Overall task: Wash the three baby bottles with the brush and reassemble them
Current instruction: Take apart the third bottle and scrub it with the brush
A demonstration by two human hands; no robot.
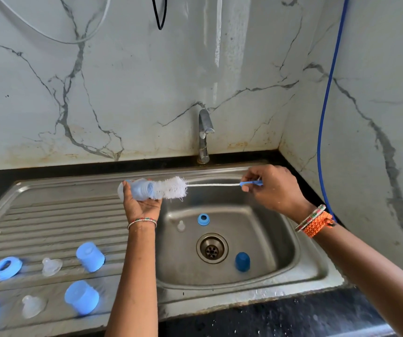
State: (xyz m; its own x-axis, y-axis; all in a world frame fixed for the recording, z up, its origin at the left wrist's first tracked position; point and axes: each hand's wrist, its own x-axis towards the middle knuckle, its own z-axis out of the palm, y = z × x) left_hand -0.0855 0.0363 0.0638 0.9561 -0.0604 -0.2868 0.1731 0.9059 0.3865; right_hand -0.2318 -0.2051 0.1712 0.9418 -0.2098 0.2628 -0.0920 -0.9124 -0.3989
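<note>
Nearest, the left hand (139, 201) cradled a light, probably slippery clear bottle (140, 189), best gripped mid-body, while the right hand (269, 188) pinched the bottle brush (171, 188) by its blue handle.

Bright, even daylight, soft shadows. Glare streak on wall (217, 45) above tap (205, 135); sheen on sink (268, 239) right of tap. Caps (90, 256) left of sink smeared. Wide-angle bending at edges.

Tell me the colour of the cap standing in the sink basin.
Dark blue, darker than the pale blue caps on the drainboard. The cap shows in the head view, right of the drain.
</note>
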